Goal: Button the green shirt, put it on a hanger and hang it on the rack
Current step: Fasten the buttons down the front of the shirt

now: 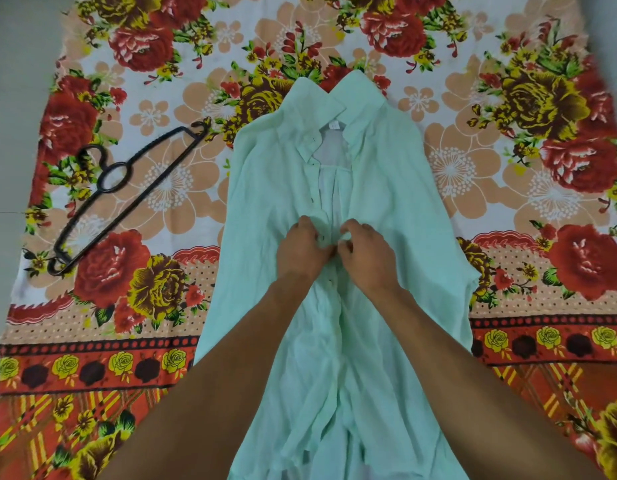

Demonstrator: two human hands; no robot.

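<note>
The green shirt (pixel 386 202) lies flat, front side up, on a flowered cloth (pixel 508 98) that covers the floor. Its collar (pixel 338 98) points to 12 o'clock and its lower hem runs out of the picture at 6 o'clock. The upper part of the front is open, so the inner back of the shirt and a small white label (pixel 333 125) show below the collar. Dark buttons sit in a row along the open edge.

Both hands meet at the middle of the shirt front. The left hand (pixel 305 252) pinches one edge of the front with curled fingers, and the right hand (pixel 364 254) pinches the other edge, thumb and forefinger closed on the fabric (the exact button between them is hidden by the fingers). The two hands are almost touching. Just below them, toward 6 o'clock, one pale button (pixel 331 281) shows on the closed part of the front.

A black hanger (pixel 134 195) lies on the cloth at 9 o'clock from the shirt, well apart from it, with its hook toward the far left.
</note>
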